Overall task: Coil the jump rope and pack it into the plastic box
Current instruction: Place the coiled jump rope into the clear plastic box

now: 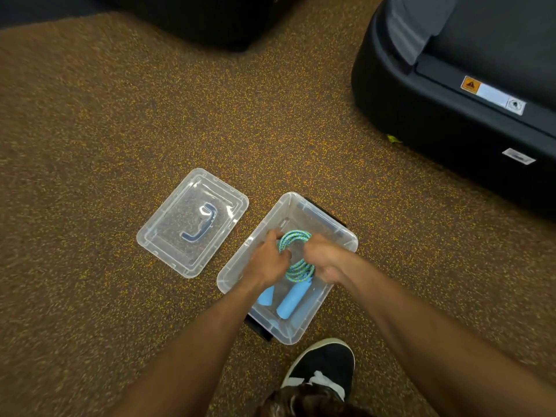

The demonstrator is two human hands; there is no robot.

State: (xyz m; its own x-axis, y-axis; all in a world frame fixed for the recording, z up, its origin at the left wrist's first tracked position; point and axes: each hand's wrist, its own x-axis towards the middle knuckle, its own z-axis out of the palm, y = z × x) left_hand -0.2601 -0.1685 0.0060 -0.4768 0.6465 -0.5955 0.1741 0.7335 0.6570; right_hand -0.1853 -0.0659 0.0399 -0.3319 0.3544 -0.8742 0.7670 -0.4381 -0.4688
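A clear plastic box [323, 218] stands open on the speckled floor. Inside it lies the jump rope [296, 236], a teal braided cord wound into a coil, with its two light blue handles [290, 302] pointing toward me at the box's near end. My left hand [267, 261] grips the coil's left side inside the box. The coil's right side is held in my right hand [323, 260]. Both hands hide part of the cord.
The clear lid [168, 236] with a blue handle lies flat on the floor left of the box. A large black machine base [436, 109] fills the right and back. My black shoe [325, 365] is just in front of the box.
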